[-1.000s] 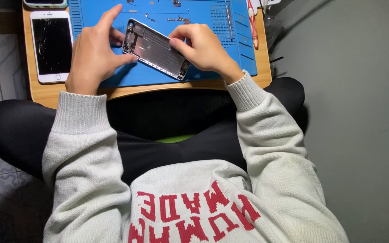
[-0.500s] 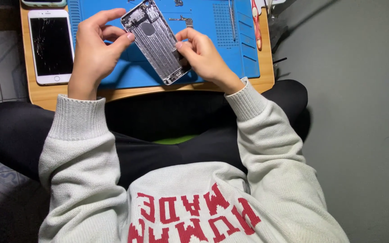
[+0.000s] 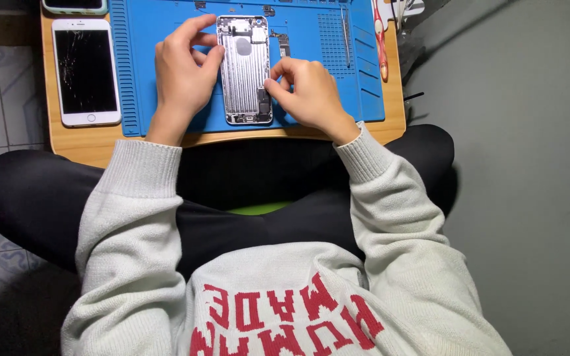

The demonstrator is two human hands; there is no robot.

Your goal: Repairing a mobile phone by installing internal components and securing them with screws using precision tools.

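The phone shell (image 3: 244, 69), a bare silver back housing with its inside facing up, lay flat and upright on the blue mat (image 3: 166, 26), between the two hands. The left hand (image 3: 183, 72) sat against its left edge: the thumb and forefinger were curled open around the top left corner, the fingertips (image 3: 216, 54) touching the rim rather than clamping it. The right hand (image 3: 308, 92) rested against the right edge lower down, its fingers loosely bent, with the fingertips (image 3: 270, 84) pressed on the side of the shell near a dark part in its lower half. Neither hand had lifted the shell; both only steadied it on the mat.

Just above the right fingers, a small dark part (image 3: 284, 45) lay on the mat beside the shell. Farther right of that hand, a thin metal tool (image 3: 346, 33) and a red-handled tool (image 3: 381, 46) lay along the mat's edge. Well left of the left hand, off the mat, a white phone (image 3: 86, 71) with a cracked dark screen lay on the wooden board (image 3: 80, 142), which rested across the person's crossed legs.
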